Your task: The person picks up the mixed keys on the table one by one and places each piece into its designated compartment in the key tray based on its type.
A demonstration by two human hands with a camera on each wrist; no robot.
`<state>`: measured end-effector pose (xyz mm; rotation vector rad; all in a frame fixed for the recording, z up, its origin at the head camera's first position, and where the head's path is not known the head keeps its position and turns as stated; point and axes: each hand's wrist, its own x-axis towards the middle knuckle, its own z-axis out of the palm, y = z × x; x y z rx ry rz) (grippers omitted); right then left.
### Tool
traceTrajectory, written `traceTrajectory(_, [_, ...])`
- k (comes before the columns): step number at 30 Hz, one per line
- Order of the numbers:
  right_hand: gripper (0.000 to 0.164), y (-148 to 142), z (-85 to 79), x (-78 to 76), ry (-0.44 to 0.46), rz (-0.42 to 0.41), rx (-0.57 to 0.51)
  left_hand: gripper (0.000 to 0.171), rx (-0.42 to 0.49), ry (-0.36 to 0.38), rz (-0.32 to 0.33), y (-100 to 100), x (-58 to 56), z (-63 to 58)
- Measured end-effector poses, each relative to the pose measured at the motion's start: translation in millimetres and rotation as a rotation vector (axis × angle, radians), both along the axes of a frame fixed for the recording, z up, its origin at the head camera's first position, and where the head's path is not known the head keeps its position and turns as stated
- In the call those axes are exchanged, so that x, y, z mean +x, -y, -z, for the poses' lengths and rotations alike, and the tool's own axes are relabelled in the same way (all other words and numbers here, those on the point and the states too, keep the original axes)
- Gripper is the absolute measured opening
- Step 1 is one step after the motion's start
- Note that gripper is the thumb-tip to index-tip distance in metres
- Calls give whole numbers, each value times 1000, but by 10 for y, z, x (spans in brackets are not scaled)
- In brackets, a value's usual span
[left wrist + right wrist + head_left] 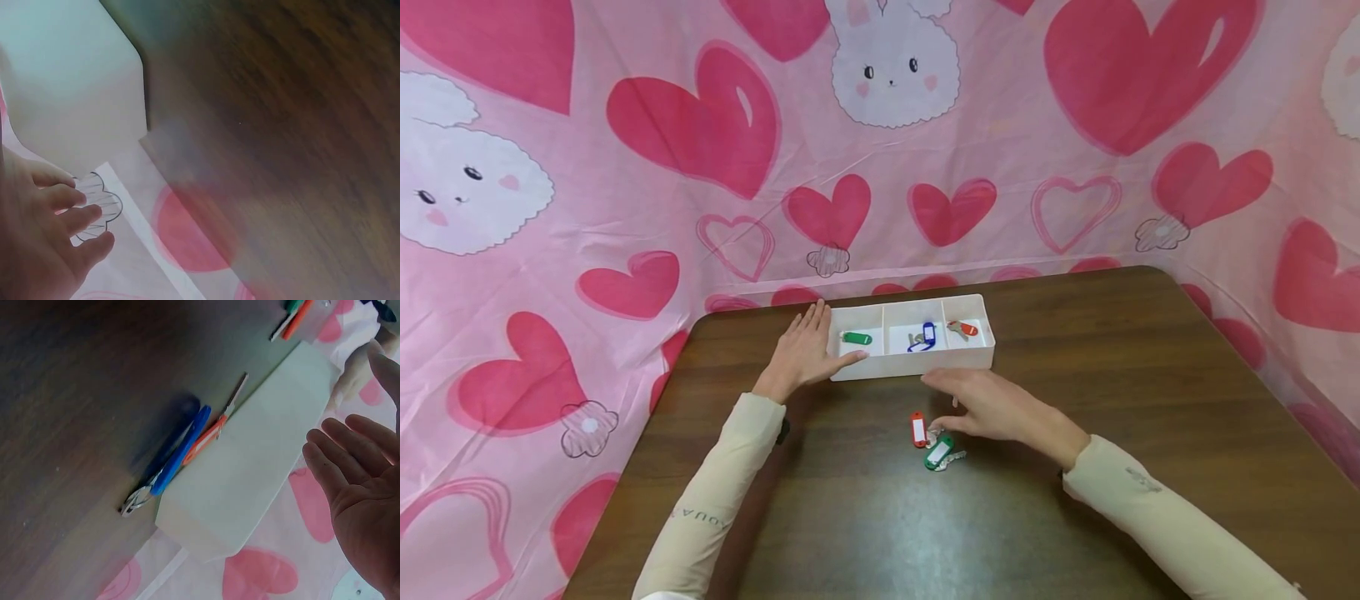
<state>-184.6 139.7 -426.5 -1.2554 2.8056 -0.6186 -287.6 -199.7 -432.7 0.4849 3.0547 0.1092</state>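
Observation:
A white tray (912,363) with three compartments stands on the table. Inside are a green key tag (856,338) at left, blue key tags (928,334) with keys in the middle, and a red key tag (968,329) with a key at right. At the tray's left end lies my left hand (808,350), fingers extended, thumb at the front rim. My right hand (1000,408) hovers in front of the tray, fingers relaxed, holding nothing. Beside its thumb lie a red key tag (918,429) and a green key tag (938,453) with keys. Right wrist view adds a blue key tag (182,450) and an orange-red one (205,439).
The brown wooden table (850,533) reaches back to a pink cloth (880,150) printed with hearts and rabbits. This cloth also hangs along the left and right sides.

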Motion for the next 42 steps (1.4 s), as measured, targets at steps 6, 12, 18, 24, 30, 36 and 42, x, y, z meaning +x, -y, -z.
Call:
traceTrajectory(6, [68,80,38,50,-15,-51,23,122,-5,0,1,5,-7,16])
traceTrajectory(12, [62,142,101,82,-36,-86,56,122,-1,-3,3,16,-18,46])
traceTrajectory(18, [59,180,143,105,-33,-121,52,122,12,-1,3,24,-26,81])
traceTrajectory(24, [53,194,181,125,-35,-148,42,122,26,0,-3,28,-22,104])
traceTrajectory(30, [50,209,216,142,-12,-156,66,123,23,4,-6,28,-10,108])
traceTrajectory(36, [38,235,225,159,15,-153,102,123,4,5,-7,24,-15,111])
traceTrajectory(42, [24,235,246,140,37,-183,91,123,-17,-9,5,15,-18,108])
